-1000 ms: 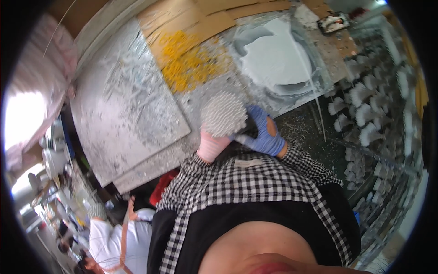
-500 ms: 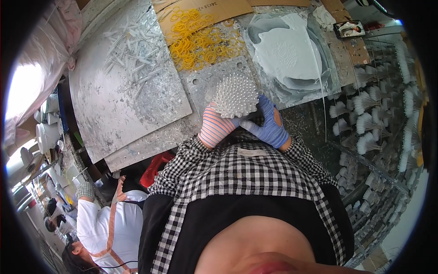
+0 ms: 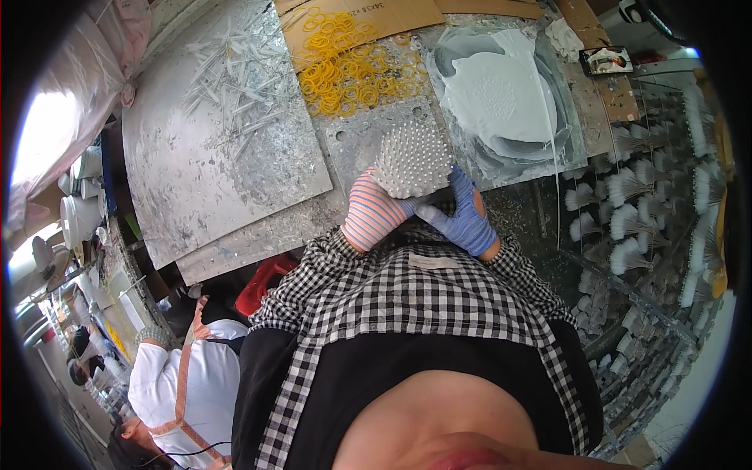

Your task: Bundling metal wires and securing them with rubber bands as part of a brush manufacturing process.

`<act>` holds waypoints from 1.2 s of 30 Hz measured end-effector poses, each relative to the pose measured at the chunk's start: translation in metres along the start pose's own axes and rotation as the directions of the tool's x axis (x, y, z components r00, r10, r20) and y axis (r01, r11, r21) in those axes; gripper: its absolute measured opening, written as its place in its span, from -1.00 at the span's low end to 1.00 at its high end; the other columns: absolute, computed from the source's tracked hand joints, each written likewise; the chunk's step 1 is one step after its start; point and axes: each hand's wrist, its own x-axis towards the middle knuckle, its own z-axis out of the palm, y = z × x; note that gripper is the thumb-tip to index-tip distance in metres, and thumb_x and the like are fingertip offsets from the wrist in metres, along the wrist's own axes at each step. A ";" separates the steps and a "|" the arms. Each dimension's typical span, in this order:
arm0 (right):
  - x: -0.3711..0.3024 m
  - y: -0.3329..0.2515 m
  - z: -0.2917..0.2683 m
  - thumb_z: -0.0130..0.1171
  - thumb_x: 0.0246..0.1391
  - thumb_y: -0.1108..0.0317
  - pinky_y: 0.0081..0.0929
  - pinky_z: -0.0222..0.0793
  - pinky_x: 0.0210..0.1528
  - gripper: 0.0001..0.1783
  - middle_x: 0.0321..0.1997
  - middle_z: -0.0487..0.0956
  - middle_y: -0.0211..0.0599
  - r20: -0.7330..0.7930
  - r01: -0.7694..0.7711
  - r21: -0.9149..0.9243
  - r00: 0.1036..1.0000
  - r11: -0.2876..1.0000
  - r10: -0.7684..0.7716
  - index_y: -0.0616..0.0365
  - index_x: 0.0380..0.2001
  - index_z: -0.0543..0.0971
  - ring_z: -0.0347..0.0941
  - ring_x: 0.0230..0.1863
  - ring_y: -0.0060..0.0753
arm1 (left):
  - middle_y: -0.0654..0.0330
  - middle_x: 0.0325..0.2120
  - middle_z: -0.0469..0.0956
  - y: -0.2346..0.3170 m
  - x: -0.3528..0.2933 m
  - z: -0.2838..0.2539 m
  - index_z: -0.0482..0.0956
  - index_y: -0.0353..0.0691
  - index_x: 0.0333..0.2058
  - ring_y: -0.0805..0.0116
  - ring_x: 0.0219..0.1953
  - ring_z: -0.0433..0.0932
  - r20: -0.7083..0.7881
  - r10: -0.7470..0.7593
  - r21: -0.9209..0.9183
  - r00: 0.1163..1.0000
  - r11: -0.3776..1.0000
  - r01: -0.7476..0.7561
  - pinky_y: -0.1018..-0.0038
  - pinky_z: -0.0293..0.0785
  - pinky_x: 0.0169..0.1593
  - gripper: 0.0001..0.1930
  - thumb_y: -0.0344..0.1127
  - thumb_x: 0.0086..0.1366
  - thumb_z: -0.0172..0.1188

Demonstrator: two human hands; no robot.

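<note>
A rounded grey bundle (image 3: pixel 413 160), its top covered in many small white-tipped points, is held upright in front of my body. My left hand (image 3: pixel 376 207), in an orange-and-blue striped glove, closes round its lower left side. On the other side, my right hand (image 3: pixel 464 218) wears a blue glove; its fingers curl behind the bundle's right edge and its thumb reaches toward the left hand. The bundle hides most of my fingertips. Just to the right lies a shallow tray (image 3: pixel 558 117) with thick white paste (image 3: pixel 497 94), whose surface is pitted with small dimples.
Yellow rubber bands (image 3: pixel 341 66) are heaped beyond the bundle, by some cardboard (image 3: pixel 407 12). Thin clear sticks (image 3: pixel 243 70) are scattered on a grey board (image 3: pixel 227 168). A phone (image 3: pixel 605 60) lies at back right. White fan-shaped bundles (image 3: pixel 627 184) hang in rows at right. A co-worker (image 3: pixel 188 392) sits at lower left.
The bundle has tipped slightly and shifted a little right in the picture, and the whole view has moved slightly. Both hands keep their hold.
</note>
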 end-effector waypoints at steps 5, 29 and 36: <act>-0.003 -0.006 -0.003 0.48 -0.01 0.01 -0.25 0.52 0.05 -0.18 0.03 0.61 -0.04 0.020 -0.140 0.110 0.990 0.984 0.139 0.23 0.21 0.41 0.59 0.04 -0.17 | 0.11 0.00 0.62 0.002 0.000 0.007 0.51 -0.20 0.13 0.22 0.03 0.60 -0.254 0.015 -0.371 0.967 0.922 -0.112 0.40 0.50 0.15 -0.32 -0.23 0.02 0.54; 0.048 -0.060 -0.108 0.37 0.12 0.26 -0.63 0.47 -0.24 -0.75 -0.35 0.70 -0.41 -0.170 -0.096 0.056 0.980 0.994 0.104 0.16 -0.19 0.70 0.51 -0.38 -0.67 | -0.07 -0.12 0.66 0.098 0.110 -0.081 0.48 -0.40 0.05 0.17 -0.04 0.67 0.191 0.187 -0.466 0.964 0.881 -0.079 0.32 0.60 0.10 -0.51 -0.04 0.41 0.16; 0.068 -0.056 -0.096 0.40 0.09 0.18 -0.56 0.55 -0.20 -0.72 -0.34 0.73 -0.37 -0.004 -0.170 -0.060 0.985 0.984 0.171 0.09 -0.20 0.71 0.64 -0.32 -0.54 | 0.04 -0.17 0.67 0.087 0.126 -0.078 0.52 -0.38 0.05 0.27 -0.07 0.66 0.139 0.114 -0.328 0.984 0.942 -0.063 0.40 0.58 0.08 -0.49 -0.01 0.37 0.21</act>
